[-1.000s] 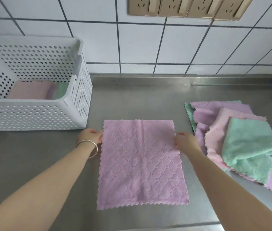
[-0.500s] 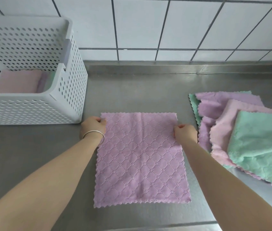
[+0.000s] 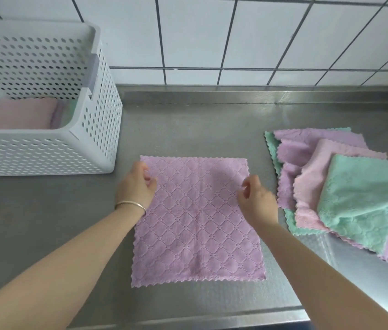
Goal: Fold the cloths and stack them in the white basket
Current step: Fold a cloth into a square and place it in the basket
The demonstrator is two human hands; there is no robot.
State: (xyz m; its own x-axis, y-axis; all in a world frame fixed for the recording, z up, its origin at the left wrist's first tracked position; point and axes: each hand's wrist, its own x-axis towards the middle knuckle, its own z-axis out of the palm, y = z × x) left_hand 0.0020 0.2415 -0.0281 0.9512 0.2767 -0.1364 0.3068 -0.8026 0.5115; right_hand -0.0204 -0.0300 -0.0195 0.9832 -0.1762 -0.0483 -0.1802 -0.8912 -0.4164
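Both hands have slid inward from the far corners of the purple cloth [image 3: 197, 220], which lies flat just right of the white basket [image 3: 93, 148]. Left hand [image 3: 137, 186] and right hand [image 3: 256, 201] hover loosely curled, gripping nothing. Unfolded cloths [image 3: 345, 186] lie heaped well right of the basket.

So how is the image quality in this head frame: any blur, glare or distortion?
Head view: wide-angle bending bows the tile lines; the white basket interior looks soft; slight motion blur on the left hand and right hand; mild sheen on the steel counter; purple cloth sharp.
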